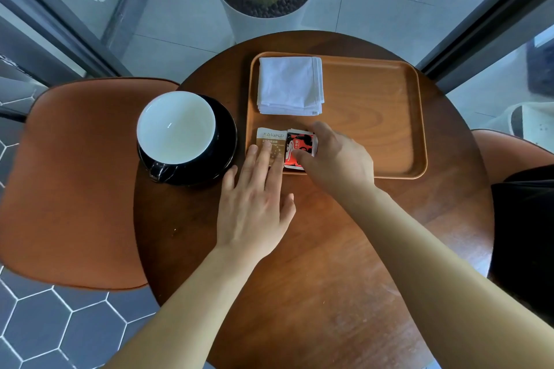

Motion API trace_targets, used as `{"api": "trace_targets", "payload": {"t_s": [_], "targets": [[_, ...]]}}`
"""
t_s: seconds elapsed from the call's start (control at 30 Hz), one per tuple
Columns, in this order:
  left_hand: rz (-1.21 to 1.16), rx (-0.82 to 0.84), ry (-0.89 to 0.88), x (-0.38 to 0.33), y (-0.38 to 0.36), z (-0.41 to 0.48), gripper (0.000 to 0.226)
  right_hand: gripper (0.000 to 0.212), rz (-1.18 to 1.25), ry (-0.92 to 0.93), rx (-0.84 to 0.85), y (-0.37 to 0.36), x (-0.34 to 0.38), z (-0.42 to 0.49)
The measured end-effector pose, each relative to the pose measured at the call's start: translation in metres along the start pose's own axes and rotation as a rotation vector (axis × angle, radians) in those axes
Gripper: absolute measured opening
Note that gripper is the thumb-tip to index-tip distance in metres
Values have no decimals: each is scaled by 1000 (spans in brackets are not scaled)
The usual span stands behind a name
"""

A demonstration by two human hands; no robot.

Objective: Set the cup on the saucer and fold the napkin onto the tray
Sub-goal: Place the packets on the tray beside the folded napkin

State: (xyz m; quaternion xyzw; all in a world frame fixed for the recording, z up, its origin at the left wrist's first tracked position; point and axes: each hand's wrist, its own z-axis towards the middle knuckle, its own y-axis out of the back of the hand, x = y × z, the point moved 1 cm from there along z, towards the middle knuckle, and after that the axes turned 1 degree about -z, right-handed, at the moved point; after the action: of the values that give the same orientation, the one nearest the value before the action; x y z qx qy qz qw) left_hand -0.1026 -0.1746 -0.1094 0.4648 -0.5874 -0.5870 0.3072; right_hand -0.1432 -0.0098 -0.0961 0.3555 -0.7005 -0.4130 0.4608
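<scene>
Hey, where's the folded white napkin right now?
In the head view, the napkin lies folded in the tray's far-left corner, just beyond the two sachets under the hands, right of the cup.

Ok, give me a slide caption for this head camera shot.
Cup on saucer, napkin folded on tray; both hands arrange two sachets.

My tray point(374, 117) looks smooth matt wood, the napkin point(290, 85) soft white cloth, the cup point(176, 124) glossy ceramic.
</scene>
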Motion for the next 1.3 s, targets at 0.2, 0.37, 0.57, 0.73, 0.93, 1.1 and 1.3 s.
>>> {"api": "trace_targets", "payload": {"t_s": [0.2,0.37,0.57,0.73,0.93,1.1,1.3], "targets": [[0,-3,1,2,0,0,64,35,-9,35,51,2,5,5],[-4,1,6,1,0,0,64,34,-24,55,78,5,7,9],[-3,8,18,-2,1,-1,64,37,-24,109,86,6,7,10],[1,-2,17,-3,2,-1,63,44,78,66,-4,9,2,5],[5,-9,17,-3,0,-2,64,33,113,11,-56,5,-2,-4],[16,-12,13,-3,-3,-1,64,33,142,16,-53,4,1,-3],[15,-23,8,-3,-3,-1,63,36,176,38,-43,4,1,-3]]}}
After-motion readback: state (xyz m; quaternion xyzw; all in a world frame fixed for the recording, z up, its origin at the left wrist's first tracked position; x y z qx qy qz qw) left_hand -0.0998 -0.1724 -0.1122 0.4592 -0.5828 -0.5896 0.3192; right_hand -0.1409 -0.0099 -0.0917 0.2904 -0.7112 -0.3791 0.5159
